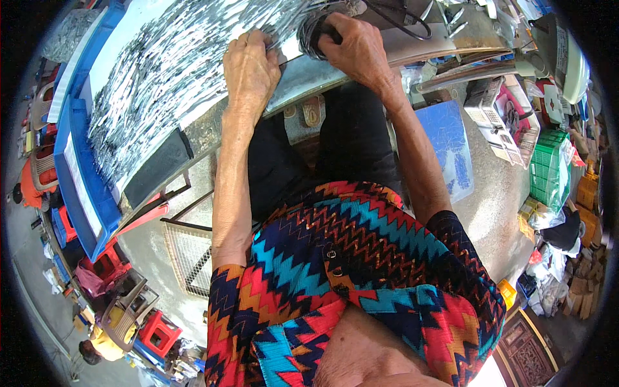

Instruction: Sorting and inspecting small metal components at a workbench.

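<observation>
A broad heap of thin, shiny silver and black strips (pixel 171 71) covers the worktable in front of me. At the heap's right edge is my left hand (pixel 250 74), its fingers curled down; whatever they pinch is hidden beneath them. My right hand (pixel 356 48) is closed, thumb and fingers gripping the near side of a dark, rounded bundle (pixel 309 37) that looks wound or stranded. This bundle rests at the table's front edge, a short gap to the right of my left hand.
A blue tray edge (pixel 82 174) bounds the heap on the left. Beyond my right hand, a black cable (pixel 412 32) loops over the table. To the right are a blue board (pixel 446 148), a white basket (pixel 496 122) and a green crate (pixel 548 169). Two people sit at far left.
</observation>
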Demonstrator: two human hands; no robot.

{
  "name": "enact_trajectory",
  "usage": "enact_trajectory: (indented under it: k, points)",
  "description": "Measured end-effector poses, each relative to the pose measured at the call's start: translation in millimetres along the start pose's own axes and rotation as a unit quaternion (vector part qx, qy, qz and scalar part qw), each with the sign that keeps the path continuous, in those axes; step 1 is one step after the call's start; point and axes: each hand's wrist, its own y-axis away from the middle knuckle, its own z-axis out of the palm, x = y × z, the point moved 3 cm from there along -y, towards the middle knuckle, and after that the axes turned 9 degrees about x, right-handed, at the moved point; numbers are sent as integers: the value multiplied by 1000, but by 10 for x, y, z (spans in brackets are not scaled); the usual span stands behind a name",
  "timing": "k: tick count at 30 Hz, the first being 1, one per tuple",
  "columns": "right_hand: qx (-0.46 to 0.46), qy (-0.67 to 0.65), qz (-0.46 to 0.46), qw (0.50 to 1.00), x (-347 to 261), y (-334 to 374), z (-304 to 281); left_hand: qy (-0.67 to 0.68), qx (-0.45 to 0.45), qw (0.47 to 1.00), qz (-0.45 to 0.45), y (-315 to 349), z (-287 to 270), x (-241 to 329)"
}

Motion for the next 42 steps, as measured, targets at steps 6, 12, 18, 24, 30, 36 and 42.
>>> enact_trajectory:
  k: [6, 12, 18, 24, 30, 36, 42]
  points:
    - [28, -37, 55, 997, 69, 38, -9, 44, -3, 999, -28, -18, 3, 49]
    - [-6, -210, 86, 974, 139, 39, -37, 13, -77, 996, -49, -58, -21, 146]
    - [-66, -167, 54, 982, 141, -11, 1, 18, -152, 983, -97, -78, -69, 169]
    - [-68, -223, 34, 972, 163, -56, -82, 53, -135, 984, -105, -97, -118, 227]
    - [-70, -275, 134, 950, 56, 10, -190, 21, -174, 978, -115, -29, -108, 232]
    - [-29, -308, 185, 933, 109, 65, -137, -91, -156, 979, -98, -33, 12, 273]
    - [31, -248, 119, 961, 143, -55, -223, -65, -127, 986, -87, -194, -60, 340]
